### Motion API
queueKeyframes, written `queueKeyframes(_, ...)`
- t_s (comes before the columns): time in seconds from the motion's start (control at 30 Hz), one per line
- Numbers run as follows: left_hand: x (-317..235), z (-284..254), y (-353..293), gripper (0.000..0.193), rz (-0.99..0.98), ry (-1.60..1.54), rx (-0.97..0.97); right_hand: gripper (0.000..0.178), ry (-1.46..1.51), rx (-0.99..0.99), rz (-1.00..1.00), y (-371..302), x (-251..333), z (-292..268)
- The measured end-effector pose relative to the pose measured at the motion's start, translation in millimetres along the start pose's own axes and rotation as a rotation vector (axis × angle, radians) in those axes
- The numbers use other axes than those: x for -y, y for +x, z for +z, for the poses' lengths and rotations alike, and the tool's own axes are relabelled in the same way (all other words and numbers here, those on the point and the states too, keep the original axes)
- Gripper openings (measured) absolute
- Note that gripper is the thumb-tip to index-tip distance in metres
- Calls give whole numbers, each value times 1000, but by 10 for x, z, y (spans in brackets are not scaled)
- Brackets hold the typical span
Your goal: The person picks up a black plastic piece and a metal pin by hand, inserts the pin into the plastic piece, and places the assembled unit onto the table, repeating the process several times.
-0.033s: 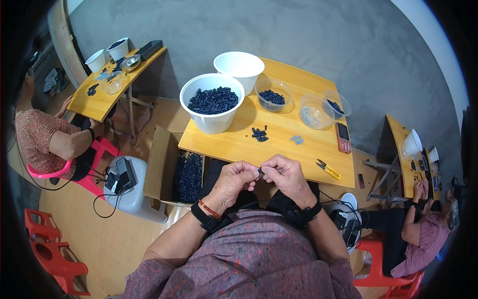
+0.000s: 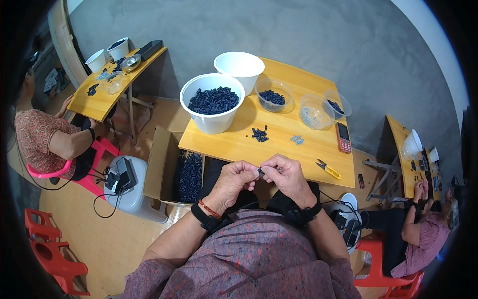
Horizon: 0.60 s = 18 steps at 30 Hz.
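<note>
Both my hands meet in front of the table's near edge, pinching one small black cylindrical piece (image 2: 260, 170) between them. My left hand (image 2: 233, 181) is closed on it from the left with thumb and forefinger. From the right, my right hand (image 2: 285, 175) is closed in a pinch on the same piece; the fingers cover most of it. Beyond the hands, a loose pile of black cylindrical pieces (image 2: 259, 134) and a small heap of silvery bits (image 2: 297, 140) lie on the yellow table (image 2: 224, 144). Yellow-handled thread snips (image 2: 328, 169) rest to the right.
A white bucket (image 2: 212, 122) full of black pieces, another white bucket (image 2: 239, 62) and clear tubs (image 2: 274, 84) stand farther back. A red phone (image 2: 343, 137) lies at the right edge. An open carton (image 2: 159, 164) of black pieces sits below left. Two people work at side tables.
</note>
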<state>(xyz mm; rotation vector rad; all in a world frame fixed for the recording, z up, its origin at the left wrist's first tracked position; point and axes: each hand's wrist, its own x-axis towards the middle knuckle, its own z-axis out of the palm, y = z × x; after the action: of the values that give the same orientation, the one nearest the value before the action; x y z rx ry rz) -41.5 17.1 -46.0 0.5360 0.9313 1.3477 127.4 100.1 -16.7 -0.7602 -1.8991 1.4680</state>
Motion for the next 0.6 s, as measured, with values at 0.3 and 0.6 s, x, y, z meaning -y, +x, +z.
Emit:
queueKeyframes(0.3, 20, 44, -8, 6, 140, 170, -71, 10, -2, -28, 86, -40, -41, 38)
queueKeyframes(0.6, 54, -29, 5, 7, 2, -43, -1, 25, -352, 34, -172, -80, 141, 135)
